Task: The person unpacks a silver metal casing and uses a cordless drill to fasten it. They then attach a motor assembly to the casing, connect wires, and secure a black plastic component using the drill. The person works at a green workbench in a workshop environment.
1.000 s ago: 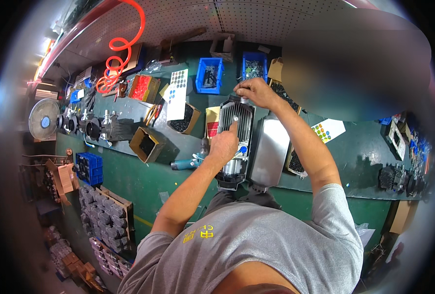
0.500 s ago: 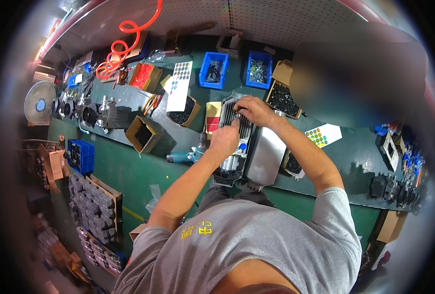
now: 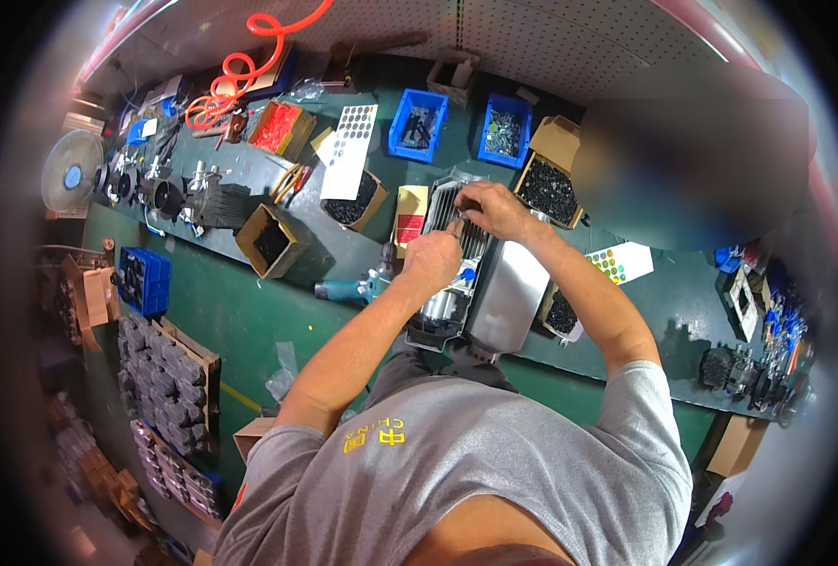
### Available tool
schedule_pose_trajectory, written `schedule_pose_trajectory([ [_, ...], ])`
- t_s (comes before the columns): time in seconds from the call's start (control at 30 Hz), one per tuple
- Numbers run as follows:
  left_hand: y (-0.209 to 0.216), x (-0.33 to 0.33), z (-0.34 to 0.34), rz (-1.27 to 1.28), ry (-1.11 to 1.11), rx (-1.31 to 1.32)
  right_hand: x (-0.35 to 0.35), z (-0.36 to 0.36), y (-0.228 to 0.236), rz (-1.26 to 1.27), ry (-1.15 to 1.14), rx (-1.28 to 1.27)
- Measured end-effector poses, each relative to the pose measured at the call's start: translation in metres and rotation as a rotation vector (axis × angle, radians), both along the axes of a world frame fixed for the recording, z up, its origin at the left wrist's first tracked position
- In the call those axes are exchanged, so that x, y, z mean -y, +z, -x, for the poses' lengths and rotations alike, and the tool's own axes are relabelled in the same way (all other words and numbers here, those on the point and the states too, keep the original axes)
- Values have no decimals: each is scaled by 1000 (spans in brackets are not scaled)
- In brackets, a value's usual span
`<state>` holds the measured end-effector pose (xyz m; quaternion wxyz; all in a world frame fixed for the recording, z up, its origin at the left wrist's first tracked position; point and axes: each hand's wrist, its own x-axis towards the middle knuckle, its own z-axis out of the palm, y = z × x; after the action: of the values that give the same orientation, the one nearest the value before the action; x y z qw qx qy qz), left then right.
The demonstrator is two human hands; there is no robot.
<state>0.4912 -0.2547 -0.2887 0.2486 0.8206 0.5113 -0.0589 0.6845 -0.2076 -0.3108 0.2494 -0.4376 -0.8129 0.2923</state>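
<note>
Finned unit: on the counter, just beside the view's centre toward 2 o'clock.
Left hand: forefinger out at the fins; cannot tell whether its grip is clamped on anything.
Right hand: fingertips bent down, meeting that forefinger; any small part in the grip is hidden.
Slot risk: a small piece, if held there, could drop between ribs should the crowded fingertips slip.
Edge risk: the unit's 6 o'clock end lies near the counter's edge; a pull bodyward might tip it.
Drill: teal, rounded, toward 8 o'clock; a swinging left forearm could knock it.
Ribs: thin, straight, parallel, metallic.
Cylinder: shiny, round, silver.
Cover: smooth grey metal slab, 4 o'clock.
Box: cardboard, 2 o'clock, heaped with black bits.
</note>
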Motion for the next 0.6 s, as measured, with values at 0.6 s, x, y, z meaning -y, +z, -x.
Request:
schedule_pose_trajectory([
  [0.6,-15,17,12,-84,387,387,-1,3,4,51,36,117],
])
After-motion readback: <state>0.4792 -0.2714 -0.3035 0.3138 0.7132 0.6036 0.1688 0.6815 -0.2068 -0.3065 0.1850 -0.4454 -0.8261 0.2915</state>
